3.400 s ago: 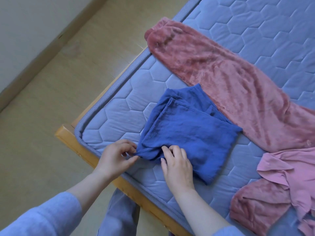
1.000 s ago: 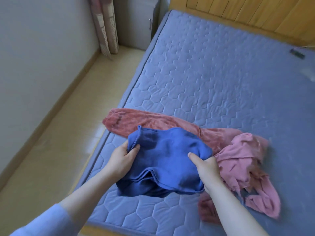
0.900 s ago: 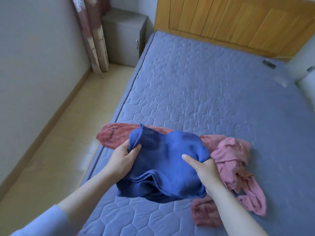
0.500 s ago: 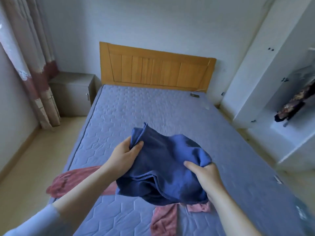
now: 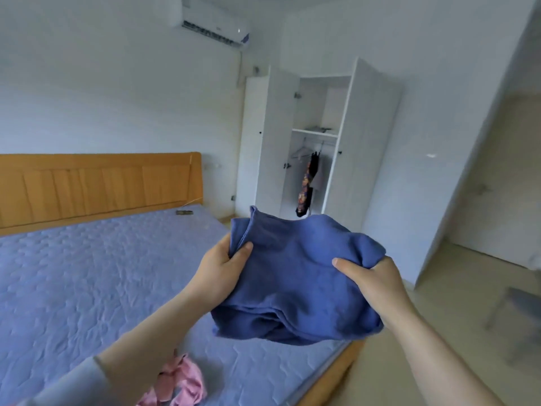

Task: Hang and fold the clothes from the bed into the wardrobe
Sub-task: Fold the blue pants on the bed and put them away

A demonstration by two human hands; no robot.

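While left hand [image 5: 221, 269] and right hand [image 5: 373, 281] clutch blue garment [image 5: 292, 276], possibly shorts, wardrobe [image 5: 364, 148] open beyond.

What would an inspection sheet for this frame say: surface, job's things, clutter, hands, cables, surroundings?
Surface: quilted mattress on a wooden bed, headboard at the wall.
Job's things: folded blue garment held up off the mattress; pink garment lying on the mattress; wardrobe open, with a bare hanger and a dark patterned garment on its rail.
Clutter: small dark object on the mattress near the headboard.
Hands: left hand grips the blue garment's left edge, right hand its right edge, thumbs on top.
Cables: thin line by the headboard's end, perhaps a cord.
Surroundings: air conditioner high on the wall; blurred chair at right.
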